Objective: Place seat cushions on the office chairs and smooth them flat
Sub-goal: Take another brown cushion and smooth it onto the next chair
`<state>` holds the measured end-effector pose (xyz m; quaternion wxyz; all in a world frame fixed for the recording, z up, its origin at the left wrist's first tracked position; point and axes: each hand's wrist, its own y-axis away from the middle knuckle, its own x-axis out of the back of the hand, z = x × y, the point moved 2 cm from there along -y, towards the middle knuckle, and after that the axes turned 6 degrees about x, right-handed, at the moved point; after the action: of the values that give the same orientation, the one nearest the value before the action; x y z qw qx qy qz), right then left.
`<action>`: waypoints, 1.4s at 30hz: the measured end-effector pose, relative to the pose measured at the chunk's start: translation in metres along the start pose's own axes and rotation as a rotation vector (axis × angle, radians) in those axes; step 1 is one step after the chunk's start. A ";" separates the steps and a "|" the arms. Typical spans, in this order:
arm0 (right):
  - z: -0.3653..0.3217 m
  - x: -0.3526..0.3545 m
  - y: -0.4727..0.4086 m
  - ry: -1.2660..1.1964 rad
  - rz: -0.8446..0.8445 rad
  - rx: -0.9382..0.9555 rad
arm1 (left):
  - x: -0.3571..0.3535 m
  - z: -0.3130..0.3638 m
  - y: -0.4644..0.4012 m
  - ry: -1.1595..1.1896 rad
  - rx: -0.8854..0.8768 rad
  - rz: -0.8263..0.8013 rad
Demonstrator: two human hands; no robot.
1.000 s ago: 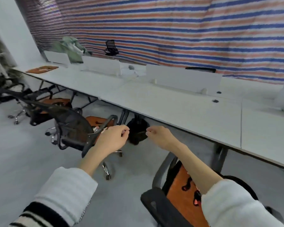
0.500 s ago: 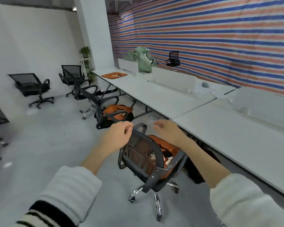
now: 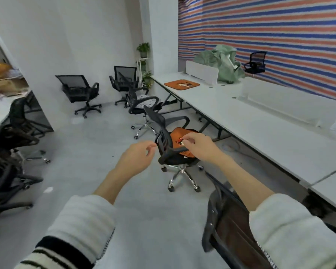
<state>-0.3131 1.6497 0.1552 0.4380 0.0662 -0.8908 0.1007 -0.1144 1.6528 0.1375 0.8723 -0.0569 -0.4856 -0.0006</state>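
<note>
Along the desk (image 3: 246, 121), view has swung leftward; left hand (image 3: 136, 158) and right hand (image 3: 199, 145) are held loosely curled, seemingly empty, a spare cushion (image 3: 181, 84) beyond them.

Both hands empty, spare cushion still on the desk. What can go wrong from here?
1. The orange cushion lies at the far end of the desk; chairs without cushions may get skipped.
2. The nearest chair stands on casters and could roll when pressed.
3. Left hand and right hand hold nothing.
</note>
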 end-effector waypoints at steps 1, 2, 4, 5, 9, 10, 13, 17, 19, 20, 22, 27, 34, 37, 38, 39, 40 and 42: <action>-0.005 -0.011 -0.026 -0.016 0.014 -0.010 | 0.007 -0.019 -0.024 -0.003 -0.001 -0.006; -0.010 -0.022 -0.054 -0.025 0.029 -0.019 | 0.015 -0.037 -0.050 -0.007 -0.002 -0.009; -0.021 -0.038 -0.104 -0.038 0.027 -0.029 | 0.032 -0.065 -0.102 -0.005 -0.013 0.002; -0.027 -0.046 -0.136 -0.038 0.013 -0.029 | 0.042 -0.080 -0.133 0.001 -0.006 0.001; -0.033 -0.065 -0.254 -0.021 0.011 -0.049 | 0.061 -0.123 -0.248 0.029 -0.024 -0.016; -0.030 -0.068 -0.281 -0.028 0.012 -0.056 | 0.063 -0.130 -0.273 0.044 -0.030 -0.021; -0.018 -0.081 -0.366 -0.048 0.025 -0.062 | 0.059 -0.159 -0.352 0.042 -0.046 -0.052; 0.005 -0.090 -0.491 -0.072 0.025 -0.082 | 0.058 -0.198 -0.472 0.053 -0.035 -0.111; 0.014 -0.090 -0.551 -0.097 0.025 -0.104 | 0.063 -0.214 -0.530 0.058 -0.031 -0.111; 0.016 -0.088 -0.589 -0.111 0.030 -0.114 | 0.070 -0.221 -0.567 0.045 -0.034 -0.112; 0.019 -0.088 -0.649 -0.103 0.027 -0.119 | 0.080 -0.238 -0.624 0.051 -0.023 -0.102; 0.031 -0.102 -0.781 -0.113 0.027 -0.141 | 0.089 -0.286 -0.755 0.079 0.002 -0.057; 0.065 -0.136 -0.963 -0.135 0.075 -0.234 | 0.079 -0.341 -0.943 0.069 -0.071 -0.095; 0.080 -0.149 -1.053 -0.145 0.096 -0.299 | 0.075 -0.367 -1.040 0.058 -0.099 -0.147; 0.085 -0.150 -1.077 -0.160 0.111 -0.325 | 0.072 -0.372 -1.071 0.051 -0.108 -0.166; 0.088 -0.151 -1.090 -0.168 0.120 -0.340 | 0.070 -0.372 -1.090 0.043 -0.124 -0.169; 0.096 -0.151 -1.117 -0.179 0.130 -0.361 | 0.067 -0.371 -1.127 0.033 -0.146 -0.189; 0.121 -0.150 -1.160 -0.180 0.160 -0.436 | 0.049 -0.368 -1.190 0.031 -0.193 -0.243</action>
<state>-0.0753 0.4988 0.1054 0.3514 -0.0918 -0.9294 -0.0659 0.1565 0.4367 0.1038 0.8636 -0.0814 -0.4732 -0.1537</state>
